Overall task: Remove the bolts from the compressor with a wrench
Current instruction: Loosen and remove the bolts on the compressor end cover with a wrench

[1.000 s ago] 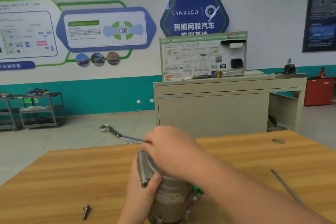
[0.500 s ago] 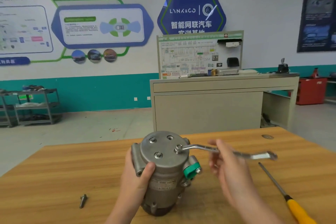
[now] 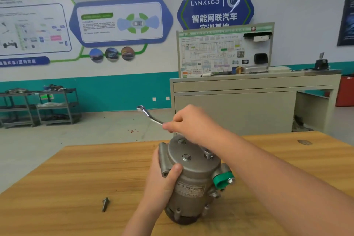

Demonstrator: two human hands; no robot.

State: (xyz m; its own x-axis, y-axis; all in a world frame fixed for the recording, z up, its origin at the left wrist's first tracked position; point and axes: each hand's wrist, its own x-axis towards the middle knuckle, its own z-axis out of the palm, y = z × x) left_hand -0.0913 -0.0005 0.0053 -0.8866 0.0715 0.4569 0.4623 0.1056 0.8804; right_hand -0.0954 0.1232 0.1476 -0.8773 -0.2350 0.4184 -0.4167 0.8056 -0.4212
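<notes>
Meanwhile, the compressor (image 3: 191, 180), stood on the table (image 3: 76, 174), is gripped by the left hand (image 3: 162, 180); the wrench (image 3: 150, 116) is clasped in the right hand (image 3: 191, 123). One bolt (image 3: 105, 204) lies removed; several (image 3: 186, 157) are judged left.

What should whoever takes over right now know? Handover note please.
Left hand grips the compressor, upright on the wooden table.
Right hand holds the wrench above the top plate; its working end is hidden.
Done: one loose bolt lies on the table, left of the compressor.
Left: at least two bolt heads show in the top plate.
</notes>
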